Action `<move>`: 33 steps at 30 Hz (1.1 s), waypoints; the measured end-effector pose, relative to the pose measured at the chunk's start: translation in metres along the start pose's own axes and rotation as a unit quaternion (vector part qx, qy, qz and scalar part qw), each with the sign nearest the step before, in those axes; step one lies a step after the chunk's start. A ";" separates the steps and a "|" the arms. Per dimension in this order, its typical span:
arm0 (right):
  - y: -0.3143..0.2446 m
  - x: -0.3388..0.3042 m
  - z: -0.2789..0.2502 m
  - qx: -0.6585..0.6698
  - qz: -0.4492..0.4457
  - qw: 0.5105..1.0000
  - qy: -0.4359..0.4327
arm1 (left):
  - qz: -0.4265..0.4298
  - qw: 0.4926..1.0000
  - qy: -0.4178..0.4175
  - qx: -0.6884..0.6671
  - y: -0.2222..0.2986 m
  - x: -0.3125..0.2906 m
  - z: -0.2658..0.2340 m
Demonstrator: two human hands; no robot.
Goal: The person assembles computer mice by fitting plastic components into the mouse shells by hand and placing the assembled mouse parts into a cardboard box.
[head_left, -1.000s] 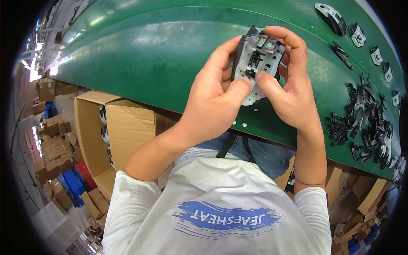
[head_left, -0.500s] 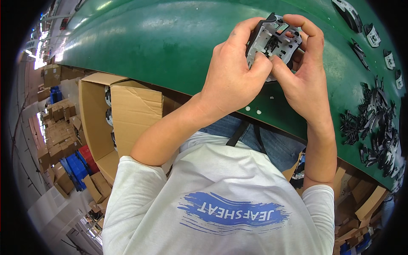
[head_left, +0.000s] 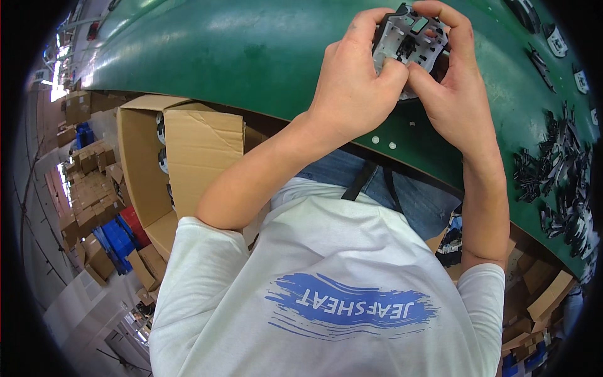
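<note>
I am looking down on a grey-and-black shell [head_left: 392, 45] that both hands are holding over the green table [head_left: 251, 69], its hollow side facing up, probably so its inner posts and the black part [head_left: 408, 48] at its middle are staying in sight. The left hand [head_left: 355, 88] is clamping the left rim, fingers wrapping outside and thumb lying inward. The right hand [head_left: 453, 103] is gripping the opposite side, its index finger curling over the far edge, likely to steady it. Both thumbs are meeting near the black part's lower end; they are covering that spot, so I cannot tell whether they are pressing or merely resting.

Two white discs [head_left: 375, 139] are lying by the table's near edge. A heap of black pieces [head_left: 556, 151] is sitting to the right, seemingly for easy reach, while an open cardboard box [head_left: 207, 147] is standing below the table edge, on the left.
</note>
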State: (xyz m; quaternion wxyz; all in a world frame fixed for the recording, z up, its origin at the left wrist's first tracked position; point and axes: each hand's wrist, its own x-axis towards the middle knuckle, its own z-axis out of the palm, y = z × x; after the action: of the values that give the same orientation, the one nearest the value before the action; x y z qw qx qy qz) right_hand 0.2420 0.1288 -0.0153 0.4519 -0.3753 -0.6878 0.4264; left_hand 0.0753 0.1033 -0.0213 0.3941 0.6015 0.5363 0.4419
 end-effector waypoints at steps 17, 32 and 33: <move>-0.030 0.008 -0.016 0.158 0.112 0.981 -0.002 | 0.003 1.000 -0.020 -0.021 0.048 0.013 -0.015; -0.014 -0.004 0.005 -0.073 0.007 0.997 0.010 | 0.081 0.995 0.057 0.010 -0.002 -0.002 0.000; -0.012 -0.006 0.003 -0.071 0.006 0.997 0.010 | 0.082 0.995 0.057 0.006 -0.003 -0.004 0.002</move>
State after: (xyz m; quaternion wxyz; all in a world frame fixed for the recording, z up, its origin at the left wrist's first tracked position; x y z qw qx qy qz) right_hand 0.2391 0.1186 -0.0063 0.4278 -0.4152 -0.7097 0.3753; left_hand 0.0762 0.0998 -0.0249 0.3217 0.6199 0.5095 0.5026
